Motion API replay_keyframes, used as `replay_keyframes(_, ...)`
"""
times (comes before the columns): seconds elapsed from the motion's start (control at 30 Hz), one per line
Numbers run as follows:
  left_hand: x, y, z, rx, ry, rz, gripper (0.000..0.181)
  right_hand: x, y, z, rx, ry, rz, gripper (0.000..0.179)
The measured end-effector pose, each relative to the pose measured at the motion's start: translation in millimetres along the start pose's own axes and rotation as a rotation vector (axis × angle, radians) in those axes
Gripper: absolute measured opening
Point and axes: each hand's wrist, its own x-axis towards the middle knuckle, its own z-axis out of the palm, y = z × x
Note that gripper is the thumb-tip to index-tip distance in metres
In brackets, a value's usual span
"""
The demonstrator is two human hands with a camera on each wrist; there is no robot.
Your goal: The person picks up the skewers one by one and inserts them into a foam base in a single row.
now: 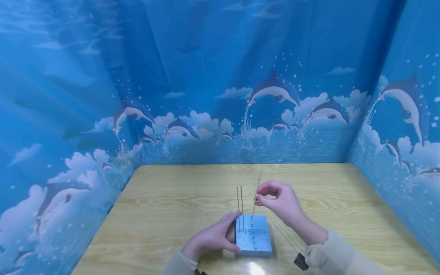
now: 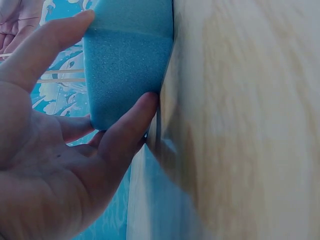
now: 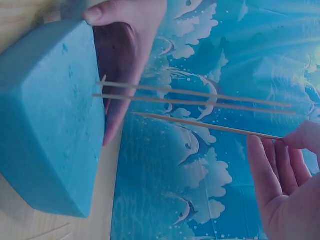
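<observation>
A blue foam block (image 1: 245, 243), its top pitted with many small holes, sits on the table. My left hand (image 1: 214, 235) grips its left side, thumb at the front corner and fingers toward the back; the left wrist view shows the fingers against the foam (image 2: 125, 65). Two thin wooden skewers (image 1: 242, 202) stand upright in the block's left part. Above the back of the block, my right hand (image 1: 282, 199) pinches another skewer (image 3: 200, 123) between thumb and fingers. Its pointed end faces the block's top, with a small gap between them in the right wrist view.
More skewers (image 1: 280, 229) lie on the wooden table (image 1: 165, 214) to the right of the block, beneath my right forearm. A small black object (image 1: 301, 262) is beside the right sleeve. Blue curtains with dolphins (image 1: 192, 76) enclose the table at the back and sides.
</observation>
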Motion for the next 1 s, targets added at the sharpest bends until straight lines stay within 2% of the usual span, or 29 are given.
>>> replay_keyframes(0.37,0.2,2.3,-1.9,-0.033,-0.008,-0.021,0.11,-4.3,5,13,-0.053,-0.021,-0.033,0.015)
replay_keyframes(0.57,0.7,3.9,-2.1,-0.037,-0.017,-0.03,0.11,-5.2,6,17,-0.12,-0.007,-0.014,0.014)
replay_keyframes(1.0,-0.6,0.5,-0.8,-0.027,-0.003,-0.012,0.111,-4.3,16,22,-0.153,-0.027,-0.034,0.014)
